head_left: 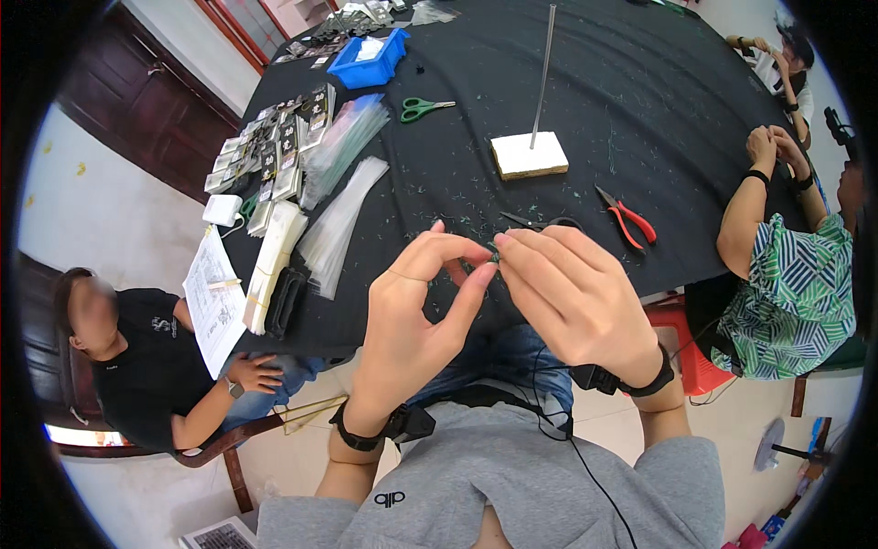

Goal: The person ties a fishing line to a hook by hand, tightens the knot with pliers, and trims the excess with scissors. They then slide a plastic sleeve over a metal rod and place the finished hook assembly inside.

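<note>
Both my hands are raised in front of my chest, fingertips meeting over the near edge of the black-covered table. Between them is a small dark green piece [494, 251], perhaps cord or thread; it is too small to name. My left hand [416, 297] pinches it with thumb and index finger. My right hand [572, 297] grips it from the other side, its fingers pressed together. Just beyond my right hand lie dark scissors [526, 221], partly hidden by it. To their right are red-handled pliers [629, 218].
A white block [529, 156] holds an upright clear rod [544, 82]. Green-handled scissors [426, 109] lie beyond. Clear plastic sleeves [343, 224], packets [274, 151] and a printed sheet [213, 297] are on the left, below a blue basket [368, 59]. People sit at both sides.
</note>
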The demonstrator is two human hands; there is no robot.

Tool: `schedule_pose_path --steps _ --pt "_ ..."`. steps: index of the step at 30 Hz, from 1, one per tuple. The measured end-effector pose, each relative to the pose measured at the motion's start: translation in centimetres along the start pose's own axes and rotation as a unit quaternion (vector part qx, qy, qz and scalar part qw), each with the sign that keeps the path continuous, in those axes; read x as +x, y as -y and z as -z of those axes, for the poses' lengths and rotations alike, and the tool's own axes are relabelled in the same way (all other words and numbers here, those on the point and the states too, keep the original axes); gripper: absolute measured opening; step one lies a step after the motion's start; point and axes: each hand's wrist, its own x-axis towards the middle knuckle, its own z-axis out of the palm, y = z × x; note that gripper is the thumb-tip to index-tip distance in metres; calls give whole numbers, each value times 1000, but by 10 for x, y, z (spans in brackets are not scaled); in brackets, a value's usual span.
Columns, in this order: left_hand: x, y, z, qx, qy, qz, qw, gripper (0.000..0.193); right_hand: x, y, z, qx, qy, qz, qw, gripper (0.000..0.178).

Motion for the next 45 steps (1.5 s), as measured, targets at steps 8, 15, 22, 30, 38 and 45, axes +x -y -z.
schedule_pose_path --steps 8,15,22,30,38,45 --pt "3 8 -3 -36 26 43 998 8 -5 -3 -3 -13 23 12 1000 27" --pt "43 7 10 -97 68 69 991 7 22 -26 5 -36 22 15 999 26" --pt "82 21 18 -157 31 38 986 7 57 -56 3 0 -15 -27 1000 20" --pt "58 54 10 -253 20 144 957 10 37 -69 -34 145 -9 -46 988 26" --pt "47 66 5 -262 34 194 945 10 27 -73 -49 211 5 -65 975 21" --pt "44 66 4 -264 63 202 941 11 19 -74 -49 268 13 -65 961 25"
